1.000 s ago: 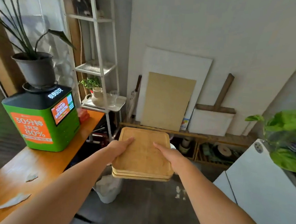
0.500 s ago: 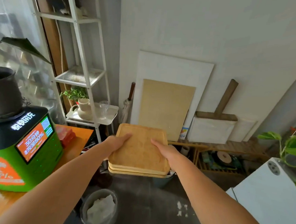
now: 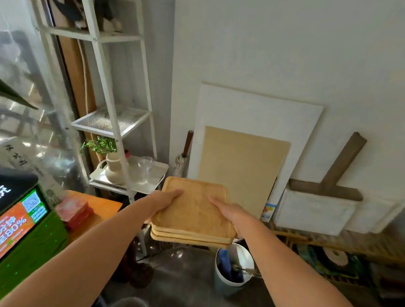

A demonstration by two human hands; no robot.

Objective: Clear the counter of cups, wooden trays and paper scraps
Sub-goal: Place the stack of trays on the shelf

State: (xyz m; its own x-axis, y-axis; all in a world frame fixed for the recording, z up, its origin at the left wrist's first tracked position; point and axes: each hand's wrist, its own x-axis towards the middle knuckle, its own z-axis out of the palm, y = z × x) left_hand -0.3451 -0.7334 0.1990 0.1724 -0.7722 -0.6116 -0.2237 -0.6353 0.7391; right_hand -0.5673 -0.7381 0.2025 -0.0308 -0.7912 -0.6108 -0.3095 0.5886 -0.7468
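A: Nearest, item one: left hand (image 3: pixel 163 199) and right hand (image 3: pixel 230 215), each clasped on a side edge of the stack of wooden trays (image 3: pixel 193 215), thumbs lying on the top face.

B: Position of the stack?

A: Held level in the air, above the grey floor, three trays deep by the edges that show. Just below it, a pale bucket (image 3: pixel 234 270) with blue contents.

B: Left side?

A: Green machine (image 3: pixel 11 233) with an orange screen, standing on the orange counter (image 3: pixel 102 206); a red packet (image 3: pixel 74 212) beside it.

B: Farther back?

A: White shelf unit (image 3: pixel 110 79), its low tray bearing a cream jug (image 3: pixel 114 170) with a green sprig and a clear glass (image 3: pixel 145 168). At the wall, a tan board (image 3: pixel 241 168) leaning on a white panel (image 3: pixel 257 109).
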